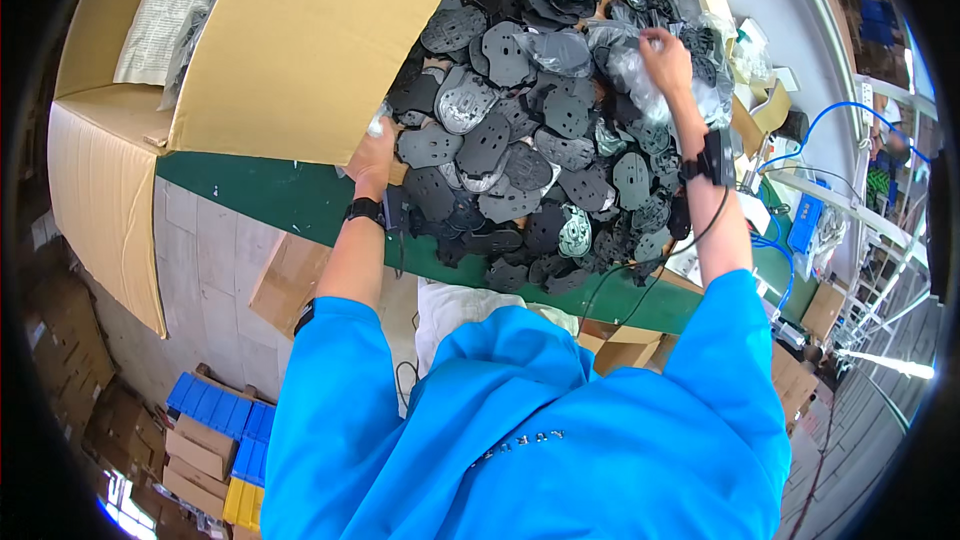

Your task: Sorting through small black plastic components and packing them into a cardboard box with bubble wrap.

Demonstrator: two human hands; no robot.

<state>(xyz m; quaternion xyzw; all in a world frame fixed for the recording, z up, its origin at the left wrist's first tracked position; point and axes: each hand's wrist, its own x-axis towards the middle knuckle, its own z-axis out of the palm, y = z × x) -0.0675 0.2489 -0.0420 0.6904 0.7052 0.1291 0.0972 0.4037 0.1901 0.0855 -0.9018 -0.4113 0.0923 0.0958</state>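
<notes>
A heap of dark grey and black flat plastic plates (485, 145), rounded and pierced with slots, covers the green table (270, 195) in front of me. Crumpled clear plastic bag (632, 78) lies at the right of the heap, and my right hand (668, 65) is closed at its edge with bent fingers. On the left, my left hand (373, 155) sits by the lower corner of a large cardboard box (300, 50). Its fingers curl round a small whitish, shiny bit; the flap and the hand hide most of it. Some plates are wrapped in clear film.
The open box leans over the table's left side, with printed paper (175, 10) inside. Black cables (640, 265) run from my right wrist across the heap. Blue cables (785, 240) and a metal frame (890, 230) stand at right. Blue bins (210, 408) sit on the floor at lower left.
</notes>
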